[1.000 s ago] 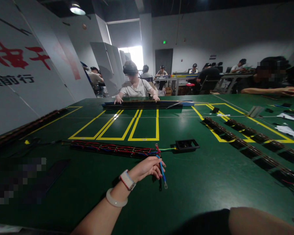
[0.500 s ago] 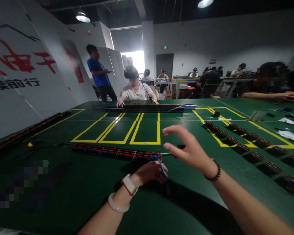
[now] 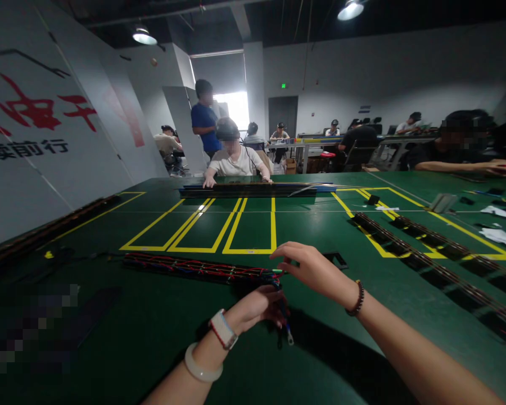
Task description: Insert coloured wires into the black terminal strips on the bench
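Observation:
A long dark strip with red wires [image 3: 194, 266] lies across the green table, its right end at my hands. My left hand [image 3: 263, 306] is closed round a bundle of dark and blue wires [image 3: 284, 315] that hangs from that end, with a ring-shaped metal lug [image 3: 290, 340] at its tip. My right hand [image 3: 299, 261] is just above and right of the strip's end, with fingers bent down toward a short green piece [image 3: 277, 271]. Whether its fingertips grip anything is too small to tell. A black frame-like part [image 3: 336, 260] lies behind my right wrist.
Yellow tape rectangles [image 3: 248, 251] mark the green table [image 3: 320, 360]. Dark strips [image 3: 430, 264] lie at the right, another [image 3: 46, 225] along the left edge. Across the table, a seated person [image 3: 235, 160] handles a long dark bar [image 3: 253, 190]; a person in blue [image 3: 204, 121] stands behind.
My right hand has moved down and left to the strip's end, its fingers closer together. The lug end shows more clearly below my left hand. The person in blue has moved right.

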Tool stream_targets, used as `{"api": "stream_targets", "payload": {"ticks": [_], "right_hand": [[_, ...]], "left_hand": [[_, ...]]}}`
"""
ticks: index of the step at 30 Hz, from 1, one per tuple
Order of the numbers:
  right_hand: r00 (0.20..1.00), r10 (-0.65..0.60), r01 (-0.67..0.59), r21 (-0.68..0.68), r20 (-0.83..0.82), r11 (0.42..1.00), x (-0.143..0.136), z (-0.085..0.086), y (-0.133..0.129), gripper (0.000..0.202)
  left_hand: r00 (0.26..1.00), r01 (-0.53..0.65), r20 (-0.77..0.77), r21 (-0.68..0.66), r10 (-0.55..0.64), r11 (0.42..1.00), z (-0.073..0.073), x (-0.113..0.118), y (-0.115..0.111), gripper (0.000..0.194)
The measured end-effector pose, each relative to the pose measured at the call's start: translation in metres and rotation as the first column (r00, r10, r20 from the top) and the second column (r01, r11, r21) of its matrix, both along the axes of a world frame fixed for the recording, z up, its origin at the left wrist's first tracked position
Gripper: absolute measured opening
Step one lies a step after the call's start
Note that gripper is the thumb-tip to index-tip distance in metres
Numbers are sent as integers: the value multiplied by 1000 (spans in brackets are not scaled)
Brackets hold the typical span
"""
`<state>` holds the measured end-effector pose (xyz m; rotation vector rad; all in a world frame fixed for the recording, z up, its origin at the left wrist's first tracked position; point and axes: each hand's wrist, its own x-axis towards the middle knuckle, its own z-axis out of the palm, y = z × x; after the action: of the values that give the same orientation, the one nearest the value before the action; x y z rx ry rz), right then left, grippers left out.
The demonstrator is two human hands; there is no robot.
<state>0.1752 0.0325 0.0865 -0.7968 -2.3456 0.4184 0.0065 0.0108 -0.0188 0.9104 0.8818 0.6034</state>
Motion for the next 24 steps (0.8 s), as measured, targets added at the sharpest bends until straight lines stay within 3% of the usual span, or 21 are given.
{"api": "stream_targets", "payload": {"ticks": [9,16,24], "right_hand": [[999,-25,27,-32,43,999,8,-10,19,23],[931,-115,143,-56,345,988,30,-18,37,32],[854,-95,194,-144,511,970,40,-38,52,47]], "left_hand": [[999,40,-15,16,-40,999,3,3,0,26],[999,45,6,-14,-45,999,1,1,1,25],[995,46,93,-34,-43,998,2,1,0,22]]}}
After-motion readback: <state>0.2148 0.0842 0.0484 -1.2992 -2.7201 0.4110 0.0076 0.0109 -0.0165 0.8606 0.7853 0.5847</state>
